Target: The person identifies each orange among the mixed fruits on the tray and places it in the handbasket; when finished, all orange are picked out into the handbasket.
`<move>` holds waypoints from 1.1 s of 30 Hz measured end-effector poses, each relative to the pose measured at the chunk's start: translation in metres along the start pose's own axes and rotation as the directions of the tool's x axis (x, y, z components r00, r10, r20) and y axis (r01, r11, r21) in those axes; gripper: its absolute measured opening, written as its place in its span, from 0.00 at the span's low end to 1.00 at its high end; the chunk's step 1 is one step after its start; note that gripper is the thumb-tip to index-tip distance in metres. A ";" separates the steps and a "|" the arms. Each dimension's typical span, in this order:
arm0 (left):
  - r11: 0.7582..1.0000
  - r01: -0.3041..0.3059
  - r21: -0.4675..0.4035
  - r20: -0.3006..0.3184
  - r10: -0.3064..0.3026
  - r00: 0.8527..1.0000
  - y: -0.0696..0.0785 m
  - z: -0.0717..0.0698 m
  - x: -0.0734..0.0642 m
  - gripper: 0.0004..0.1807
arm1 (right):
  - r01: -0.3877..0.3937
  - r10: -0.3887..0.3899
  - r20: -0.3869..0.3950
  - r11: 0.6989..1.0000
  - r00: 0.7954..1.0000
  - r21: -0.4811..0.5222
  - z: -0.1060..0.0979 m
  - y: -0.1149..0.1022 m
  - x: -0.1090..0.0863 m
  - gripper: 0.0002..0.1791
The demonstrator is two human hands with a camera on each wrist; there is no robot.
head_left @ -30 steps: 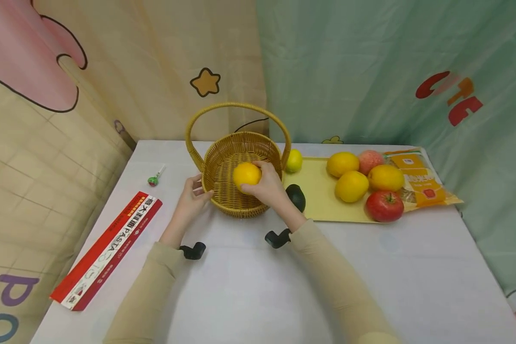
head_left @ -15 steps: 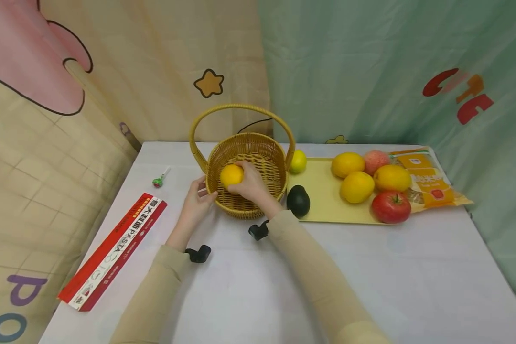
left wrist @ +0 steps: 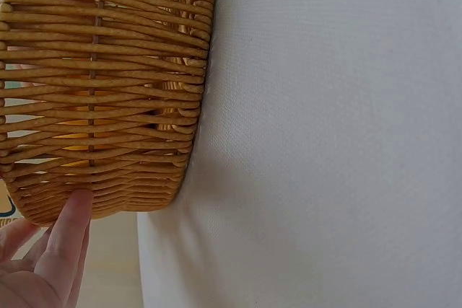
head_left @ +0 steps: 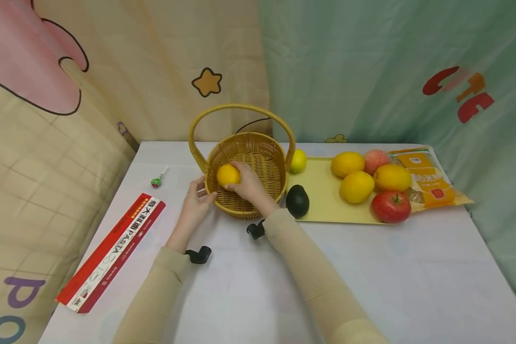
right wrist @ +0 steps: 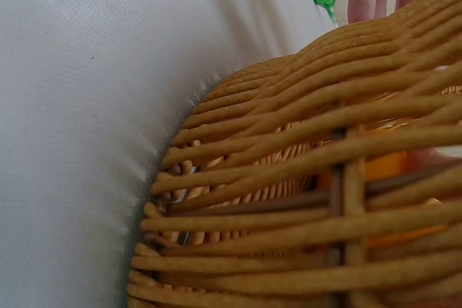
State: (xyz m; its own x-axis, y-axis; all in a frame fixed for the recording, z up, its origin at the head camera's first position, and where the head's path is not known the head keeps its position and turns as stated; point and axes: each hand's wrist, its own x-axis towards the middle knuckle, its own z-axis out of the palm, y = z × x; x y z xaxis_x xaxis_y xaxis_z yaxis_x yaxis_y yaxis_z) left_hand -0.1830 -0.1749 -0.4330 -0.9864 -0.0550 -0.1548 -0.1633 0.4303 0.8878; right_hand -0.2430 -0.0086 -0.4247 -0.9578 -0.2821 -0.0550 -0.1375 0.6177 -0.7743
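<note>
My right hand (head_left: 250, 185) reaches into the round wicker basket (head_left: 264, 165) and grips an orange (head_left: 228, 177) at the left part of its inside. Slivers of the orange (right wrist: 386, 166) show through the weave in the right wrist view. On the basket's left outer side rests my left hand (head_left: 194, 203), its fingers extended against the wall. The left wrist view shows a fingertip of that hand (left wrist: 58, 265) touching the woven side (left wrist: 108, 99). The basket stands upright on the white table, its tall handle (head_left: 241, 106) arched up at the back.
Right of the basket, a pale yellow tray (head_left: 320, 191) bears a green lime-like fruit (head_left: 298, 161), an avocado (head_left: 297, 201), several yellow fruits (head_left: 357, 187), a peach (head_left: 376, 161) and a tomato (head_left: 391, 207). A food bag (head_left: 430, 179) overlaps its right end. Leftward lie a pasta box (head_left: 112, 253) and a lollipop (head_left: 156, 182).
My right hand has carried the orange leftward inside the basket, toward its left wall. The left hand stays at the basket's side. The avocado has come into fuller view.
</note>
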 end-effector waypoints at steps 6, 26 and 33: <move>1.000 0.011 -0.013 0.000 -0.011 1.000 0.000 0.000 0.000 0.37 | -0.012 0.012 0.001 1.000 1.000 0.006 -0.004 -0.001 -0.002 0.43; 1.000 -0.013 -0.012 -0.018 0.013 1.000 -0.005 -0.002 -0.002 0.36 | 0.125 -0.119 -0.131 0.991 0.984 0.040 -0.095 0.030 -0.095 0.28; 1.000 -0.019 -0.018 -0.003 0.019 1.000 -0.007 0.000 0.000 0.36 | 0.017 0.006 -0.246 0.996 0.969 0.092 -0.131 0.070 -0.128 0.30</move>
State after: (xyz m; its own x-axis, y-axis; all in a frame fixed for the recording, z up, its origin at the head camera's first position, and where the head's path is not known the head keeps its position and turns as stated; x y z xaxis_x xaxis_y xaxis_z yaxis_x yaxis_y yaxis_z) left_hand -0.1816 -0.1781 -0.4385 -0.9893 -0.0497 -0.1371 -0.1453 0.4153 0.8980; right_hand -0.1631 0.1666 -0.3891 -0.9913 -0.0894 0.0968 -0.1299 0.5430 -0.8296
